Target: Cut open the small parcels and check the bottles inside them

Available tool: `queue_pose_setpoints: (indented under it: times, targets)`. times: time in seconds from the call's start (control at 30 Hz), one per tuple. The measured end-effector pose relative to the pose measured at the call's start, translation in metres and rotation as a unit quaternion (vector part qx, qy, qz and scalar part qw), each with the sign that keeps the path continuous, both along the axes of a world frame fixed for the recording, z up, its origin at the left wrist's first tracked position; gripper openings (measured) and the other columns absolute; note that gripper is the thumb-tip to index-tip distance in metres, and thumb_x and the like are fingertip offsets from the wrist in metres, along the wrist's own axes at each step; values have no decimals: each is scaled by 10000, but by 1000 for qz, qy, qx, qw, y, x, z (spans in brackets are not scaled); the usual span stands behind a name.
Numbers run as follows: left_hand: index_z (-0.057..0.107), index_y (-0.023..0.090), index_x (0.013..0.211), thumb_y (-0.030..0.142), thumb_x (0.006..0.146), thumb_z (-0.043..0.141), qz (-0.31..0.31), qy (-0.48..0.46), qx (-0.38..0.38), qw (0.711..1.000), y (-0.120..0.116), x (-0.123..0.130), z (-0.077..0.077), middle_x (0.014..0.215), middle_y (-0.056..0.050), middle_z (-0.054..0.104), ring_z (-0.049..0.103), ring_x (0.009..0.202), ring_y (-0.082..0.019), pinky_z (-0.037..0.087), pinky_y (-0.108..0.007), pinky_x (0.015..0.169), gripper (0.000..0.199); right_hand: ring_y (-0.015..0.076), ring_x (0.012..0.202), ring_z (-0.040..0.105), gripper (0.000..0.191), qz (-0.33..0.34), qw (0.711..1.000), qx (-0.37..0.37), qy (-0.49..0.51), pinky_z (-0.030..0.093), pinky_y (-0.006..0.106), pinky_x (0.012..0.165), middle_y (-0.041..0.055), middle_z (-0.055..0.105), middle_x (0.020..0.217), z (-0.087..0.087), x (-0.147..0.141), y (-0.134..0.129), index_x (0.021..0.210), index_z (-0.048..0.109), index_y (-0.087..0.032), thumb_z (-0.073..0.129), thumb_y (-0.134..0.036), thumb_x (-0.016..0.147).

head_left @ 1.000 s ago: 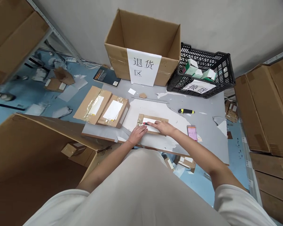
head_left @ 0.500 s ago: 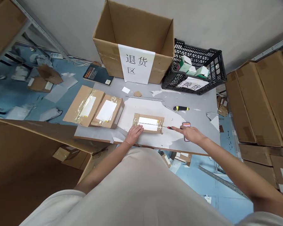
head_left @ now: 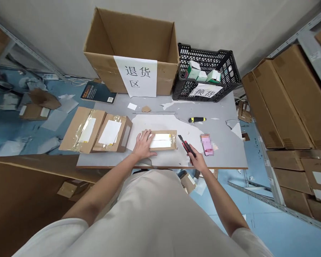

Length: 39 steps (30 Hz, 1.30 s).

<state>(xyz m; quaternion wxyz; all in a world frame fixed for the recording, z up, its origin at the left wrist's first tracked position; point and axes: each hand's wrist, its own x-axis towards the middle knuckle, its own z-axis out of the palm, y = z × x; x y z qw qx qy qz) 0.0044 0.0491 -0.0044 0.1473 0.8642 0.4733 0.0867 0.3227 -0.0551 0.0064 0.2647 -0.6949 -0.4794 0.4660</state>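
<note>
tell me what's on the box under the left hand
The box has a white label and, at its right end, shiny tape. The left hand rests on its left end, so what lies beneath is covered.

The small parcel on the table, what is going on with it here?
A person's left hand rests on the left end of the small parcel, which lies on the table. The right hand holds a red-and-black cutter beside its right end. The parcel's label shows a thin lengthwise line, perhaps a cut.
</note>
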Motion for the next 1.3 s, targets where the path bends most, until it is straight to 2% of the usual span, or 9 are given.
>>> queue_pose_setpoints:
  times: [0.07,0.17,0.33,0.47,0.6,0.87,1.07,1.2,1.3]
  targets:
    - [329,137,1446,631,506,784,-5,14,-11,1000,11,0,-1,1512,-239,285,200,1412,-425,132,-576,1126,1156,65,443,467,654,3,1000,-1,1,486,233,484,30,664,884,-3,-7,2,1473,342,-201,454,-472,888]
    - [318,140,1447,640,483,790,-15,14,-21,1000,18,0,-5,1497,-247,304,205,1401,-443,129,-602,1119,1184,84,455,486,608,21,999,0,-41,517,262,548,22,675,845,2,-10,5,1465,363,-205,440,-412,898]
    - [362,131,1402,598,476,808,-14,-39,-18,999,21,2,-11,1406,-245,395,307,1327,-450,268,-582,1084,1129,155,605,628,562,76,986,-5,-151,543,310,685,44,722,877,24,-15,11,1465,365,-216,410,-323,915]
    - [394,128,1365,569,466,806,-16,-82,-5,996,24,2,-17,1326,-217,433,363,1263,-423,312,-550,1081,1083,220,851,685,561,140,951,-13,-274,514,320,785,82,728,1035,43,-25,19,1476,346,-219,402,-263,920]
    - [404,112,1356,566,475,793,-13,-96,0,995,26,3,-20,1285,-212,434,381,1232,-411,313,-547,1081,1065,246,829,685,575,189,920,-34,-340,488,307,732,93,729,1023,57,-33,23,1494,312,-216,385,-250,924]
    - [396,124,1357,561,487,794,-6,-95,-2,996,26,3,-19,1278,-205,421,376,1219,-408,324,-547,1064,1052,229,801,666,554,229,909,-61,-343,437,274,676,69,733,952,72,-33,8,1470,357,-227,390,-240,917]
    - [384,140,1368,541,486,803,-22,-85,-6,996,26,1,-21,1297,-201,411,361,1233,-408,329,-542,1063,1056,235,801,656,571,246,908,-76,-332,424,276,665,43,729,950,80,-33,1,1480,323,-286,377,-231,914]
    - [391,158,1370,534,483,810,-24,-88,-12,996,27,2,-21,1304,-194,415,354,1244,-412,329,-549,1063,1051,232,841,650,548,233,918,-83,-311,445,287,697,42,725,981,86,-21,-5,1461,365,-292,393,-245,915]
    - [393,147,1376,579,473,808,-22,-96,-11,995,29,1,-21,1310,-204,419,354,1253,-414,320,-554,1068,1083,205,785,649,523,173,952,-74,-242,482,310,714,32,721,975,80,-8,-19,1441,387,-305,415,-305,919]
